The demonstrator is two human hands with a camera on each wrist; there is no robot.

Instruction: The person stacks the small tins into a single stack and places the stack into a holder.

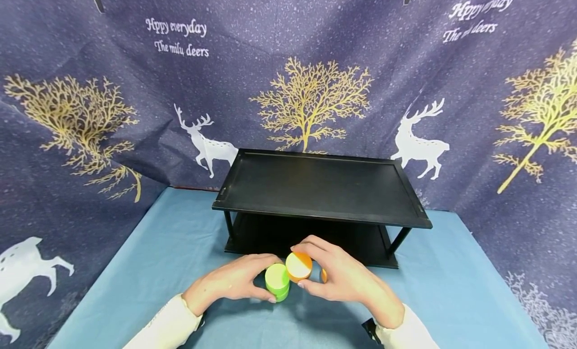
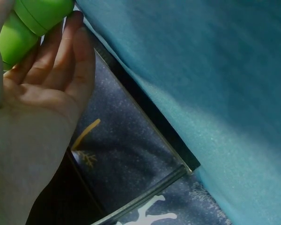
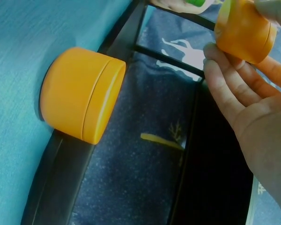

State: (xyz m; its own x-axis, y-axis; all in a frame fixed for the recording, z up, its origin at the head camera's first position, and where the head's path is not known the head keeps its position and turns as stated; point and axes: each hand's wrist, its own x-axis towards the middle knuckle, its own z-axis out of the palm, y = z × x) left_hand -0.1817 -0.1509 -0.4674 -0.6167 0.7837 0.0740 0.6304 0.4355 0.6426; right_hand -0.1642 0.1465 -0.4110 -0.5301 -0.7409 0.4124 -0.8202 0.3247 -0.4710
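My left hand [image 1: 236, 279] holds a small round green jar [image 1: 277, 279] between thumb and fingers, above the blue cloth; a seam runs round the jar [image 2: 42, 14] in the left wrist view. Right beside it, my right hand [image 1: 340, 276] grips a similar orange jar [image 1: 299, 267] by its sides, its round end tilted toward the head camera. The two jars look close together; whether they touch I cannot tell. A second orange jar [image 3: 79, 93] stands on the cloth near the right hand, which mostly covers it in the head view.
A black two-tier shelf [image 1: 315, 189] stands just beyond the hands, its lower board [image 1: 270, 234] in shadow. Blue cloth [image 1: 180, 229] covers the table. Behind hangs a dark blue curtain [image 1: 252, 83] printed with deer and golden trees.
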